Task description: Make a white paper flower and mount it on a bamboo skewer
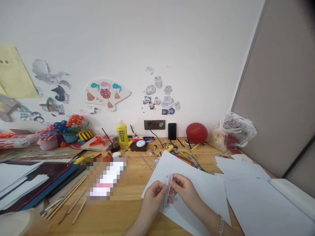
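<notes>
Between my two hands is a narrow folded strip of white paper (167, 190), held upright at a slight tilt. My left hand (155, 194) pinches its left side between thumb and curled fingers. At the upper right of the strip, my right hand (181, 186) grips it with thumb and forefinger; a bracelet (221, 226) circles that wrist. Under both hands a large white paper sheet (197, 178) lies flat on the wooden table (130, 209). Part of the strip is hidden by my fingers.
More white sheets (261, 200) lie to the right. Left are thin wooden sticks (66, 198), a blurred-out patch (107, 182) and a dark tray (31, 180) with paper. A yellow bottle (122, 133), pliers (188, 159), a phone (172, 131) and a red balloon (197, 132) sit along the wall.
</notes>
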A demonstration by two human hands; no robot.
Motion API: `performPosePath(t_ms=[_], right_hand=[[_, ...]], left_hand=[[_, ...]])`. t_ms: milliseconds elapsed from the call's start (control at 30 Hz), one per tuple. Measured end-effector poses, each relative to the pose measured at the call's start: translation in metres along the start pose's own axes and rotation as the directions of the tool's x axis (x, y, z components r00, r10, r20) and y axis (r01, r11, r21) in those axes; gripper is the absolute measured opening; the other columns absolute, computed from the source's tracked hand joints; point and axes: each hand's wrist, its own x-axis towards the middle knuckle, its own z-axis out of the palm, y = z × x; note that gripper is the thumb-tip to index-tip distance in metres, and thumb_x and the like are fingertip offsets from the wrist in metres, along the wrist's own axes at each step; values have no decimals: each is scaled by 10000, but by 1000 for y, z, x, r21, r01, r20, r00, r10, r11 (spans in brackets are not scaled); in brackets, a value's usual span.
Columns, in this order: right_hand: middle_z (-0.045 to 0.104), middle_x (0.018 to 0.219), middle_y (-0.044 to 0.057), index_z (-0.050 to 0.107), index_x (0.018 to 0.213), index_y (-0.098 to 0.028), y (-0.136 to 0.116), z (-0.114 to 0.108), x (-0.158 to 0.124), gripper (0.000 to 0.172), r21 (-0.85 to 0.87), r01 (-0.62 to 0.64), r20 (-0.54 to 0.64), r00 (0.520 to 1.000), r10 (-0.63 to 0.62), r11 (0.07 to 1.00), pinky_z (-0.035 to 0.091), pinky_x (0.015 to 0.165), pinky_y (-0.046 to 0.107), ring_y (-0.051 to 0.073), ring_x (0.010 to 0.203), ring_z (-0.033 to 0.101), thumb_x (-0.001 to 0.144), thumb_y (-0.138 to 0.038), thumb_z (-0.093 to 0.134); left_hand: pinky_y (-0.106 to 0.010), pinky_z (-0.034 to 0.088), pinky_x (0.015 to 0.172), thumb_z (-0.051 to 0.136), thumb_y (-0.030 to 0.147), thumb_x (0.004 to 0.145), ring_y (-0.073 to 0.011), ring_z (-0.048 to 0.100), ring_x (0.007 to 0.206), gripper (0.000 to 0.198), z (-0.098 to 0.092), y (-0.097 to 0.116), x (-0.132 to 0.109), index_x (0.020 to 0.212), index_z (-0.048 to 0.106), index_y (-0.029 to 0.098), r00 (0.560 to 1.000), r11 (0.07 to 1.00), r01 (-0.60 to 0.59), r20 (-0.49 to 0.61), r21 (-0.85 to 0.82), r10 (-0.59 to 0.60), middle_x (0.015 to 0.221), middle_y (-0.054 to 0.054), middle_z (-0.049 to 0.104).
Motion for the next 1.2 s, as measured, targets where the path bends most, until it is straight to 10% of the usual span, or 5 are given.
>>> performPosePath(t_ms=[1200], right_hand=[[621, 821, 49, 599, 1000, -147, 16, 3, -4, 362, 26, -29, 16, 999, 28, 999, 472, 628, 320, 183, 696, 573, 784, -427, 522]], left_hand=[[-236, 430, 461, 746, 482, 511, -119, 579, 435, 419, -6, -15, 7, 583, 508, 145, 995, 991, 83, 56, -102, -77, 528, 2, 638]])
